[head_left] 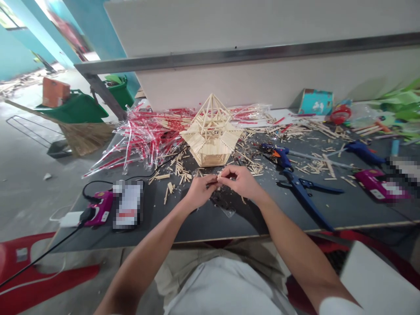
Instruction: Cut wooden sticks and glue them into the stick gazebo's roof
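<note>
My left hand (200, 191) and my right hand (241, 180) meet fingertip to fingertip above the front of the dark table. Both are closed in a pinch. Whatever sits between the fingertips is too small to make out. Just beyond them stands a model building (213, 135) made of pale wooden sticks, with a pointed open-frame roof, a flared lower roof and a many-sided base. Neither hand clearly touches it. Short stick offcuts (182, 173) lie scattered around its base. Under my hands is a dark patch with a scrap of clear plastic (229, 212).
Plastic-wrapped sticks (147, 135) pile up at the left back. A blue glue gun (277, 153) and blue-handled cutters (305, 192) lie to the right. A phone (128, 203) and purple power strip (102, 208) are at left, another purple power strip (380, 184) at right.
</note>
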Demonstrator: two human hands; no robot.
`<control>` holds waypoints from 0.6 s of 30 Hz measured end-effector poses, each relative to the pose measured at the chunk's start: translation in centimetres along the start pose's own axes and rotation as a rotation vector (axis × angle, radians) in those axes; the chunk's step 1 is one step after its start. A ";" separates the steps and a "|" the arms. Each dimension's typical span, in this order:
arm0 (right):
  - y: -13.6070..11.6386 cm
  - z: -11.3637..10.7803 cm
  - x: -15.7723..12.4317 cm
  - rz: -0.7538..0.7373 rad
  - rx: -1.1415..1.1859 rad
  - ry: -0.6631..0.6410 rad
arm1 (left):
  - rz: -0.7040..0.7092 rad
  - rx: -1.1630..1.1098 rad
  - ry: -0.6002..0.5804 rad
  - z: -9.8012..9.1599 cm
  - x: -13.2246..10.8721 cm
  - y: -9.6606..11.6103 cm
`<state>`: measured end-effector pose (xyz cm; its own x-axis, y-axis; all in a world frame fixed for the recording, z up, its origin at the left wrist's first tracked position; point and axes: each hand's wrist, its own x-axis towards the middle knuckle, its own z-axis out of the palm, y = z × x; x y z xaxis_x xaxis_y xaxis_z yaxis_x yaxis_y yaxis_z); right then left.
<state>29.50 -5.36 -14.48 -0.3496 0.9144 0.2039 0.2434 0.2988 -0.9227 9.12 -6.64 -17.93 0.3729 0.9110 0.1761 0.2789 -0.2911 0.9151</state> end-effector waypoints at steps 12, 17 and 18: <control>0.7 0.9 0.3 0.208 0.352 0.016 | -0.210 -0.456 -0.085 1.0 0.2 0.4; 0.7 1.2 0.6 0.249 0.287 0.052 | -0.313 -0.518 -0.102 0.4 0.0 0.8; 0.6 0.9 0.5 0.252 0.257 0.030 | -0.334 -0.525 -0.111 0.3 -0.1 0.9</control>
<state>28.66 -5.02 -15.20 -0.2800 0.9594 -0.0343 0.0821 -0.0117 -0.9966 9.61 -7.07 -17.21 0.4379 0.8841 -0.1631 -0.0647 0.2120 0.9751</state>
